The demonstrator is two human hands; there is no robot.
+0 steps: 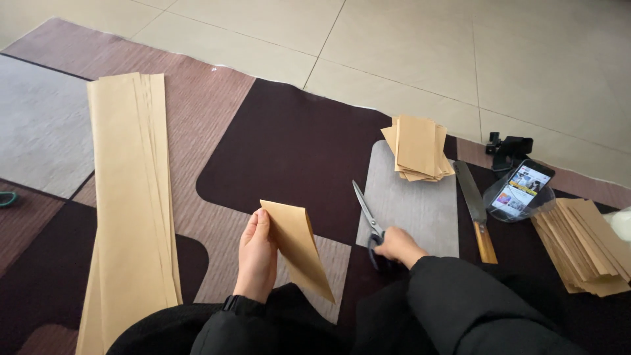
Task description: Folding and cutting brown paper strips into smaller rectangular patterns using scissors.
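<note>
A patterned rug in brown, maroon and grey is spread over a pale tiled floor. On the rug are laid a long stack of tan paper strips, a pile of cut tan pieces, scissors, a large knife, a phone and another fanned paper pile.

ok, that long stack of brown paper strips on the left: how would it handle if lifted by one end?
The long strip stack looks thin and lies flat, so it would probably droop. Its edges are fanned, so sheets may slide apart. The folded piece in the left hand holds its shape, suggesting fairly stiff, light paper.
</note>
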